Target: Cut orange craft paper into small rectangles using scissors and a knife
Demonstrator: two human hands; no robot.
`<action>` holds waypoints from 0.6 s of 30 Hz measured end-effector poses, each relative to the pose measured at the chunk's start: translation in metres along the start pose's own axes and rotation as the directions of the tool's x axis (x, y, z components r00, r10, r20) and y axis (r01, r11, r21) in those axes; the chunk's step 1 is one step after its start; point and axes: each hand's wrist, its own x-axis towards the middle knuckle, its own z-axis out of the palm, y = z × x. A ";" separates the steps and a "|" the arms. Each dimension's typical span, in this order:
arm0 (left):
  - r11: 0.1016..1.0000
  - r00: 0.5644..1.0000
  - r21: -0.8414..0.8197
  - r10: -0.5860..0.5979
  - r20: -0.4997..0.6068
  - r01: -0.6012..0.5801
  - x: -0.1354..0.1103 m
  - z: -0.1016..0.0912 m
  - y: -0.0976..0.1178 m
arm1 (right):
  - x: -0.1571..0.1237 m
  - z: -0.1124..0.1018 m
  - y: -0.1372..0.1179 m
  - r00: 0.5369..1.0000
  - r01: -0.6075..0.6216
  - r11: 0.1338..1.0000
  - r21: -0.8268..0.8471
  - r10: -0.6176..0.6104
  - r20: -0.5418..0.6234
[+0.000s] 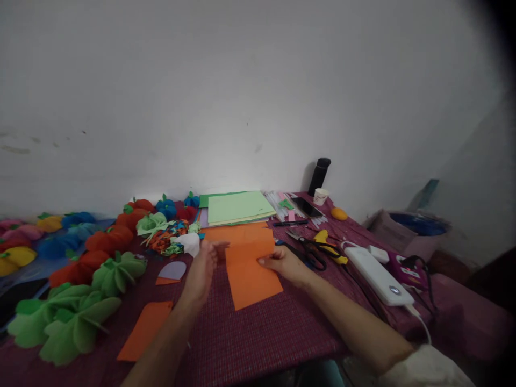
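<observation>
– Right at the middle of the counter (258,344), an orange sheet (252,285) is showing its broad face, its near end hanging low over the checked cloth. Who's gripping it?

– The right hand (288,267)! It's clamping the right edge, thumb pressing on the upper face. The left hand (201,274) is opening towards the other edge, fingers stretching out.

– Is that one touching?

– Can't tell from here; the fingertips are hovering right by the sheet's left edge.

– And behind it?

– More orange material (220,233) is lying flat, with a stack of light-green sheets (241,207) sitting farther back. Translucent sticks (274,204) are lying right beside that stack.

– Over on the right, black-handled scissors (312,250) are resting near a yellow tool (332,252), and a white power bank (379,275) is lying beyond them.

– Look left! A small orange piece (145,330) is lying by the left forearm, a rounded lilac piece (172,270) is resting farther back, and a heap of colourful scraps (163,240) is spreading behind that. Red-orange pumpkin shapes (110,238) and light-green ones (80,325) are crowding the far left!
</observation>
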 end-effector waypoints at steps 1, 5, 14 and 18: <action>0.997 0.998 -0.050 -0.051 0.021 0.052 0.000 -0.001 0.000 | 0.000 -0.004 0.002 1.000 0.022 1.000 -0.021 -0.022 -0.010; 0.970 0.966 0.183 -0.191 0.175 0.158 -0.002 0.001 -0.003 | -0.004 -0.011 0.002 0.987 0.153 0.969 -0.194 -0.142 0.071; 0.867 0.926 0.497 -0.222 0.304 0.044 -0.001 0.004 -0.020 | -0.010 -0.010 -0.010 0.969 0.158 0.945 -0.285 -0.093 0.228; 0.826 0.921 0.563 -0.212 0.328 -0.011 -0.002 0.004 -0.020 | -0.007 -0.017 -0.009 0.990 0.106 0.976 -0.189 -0.085 0.116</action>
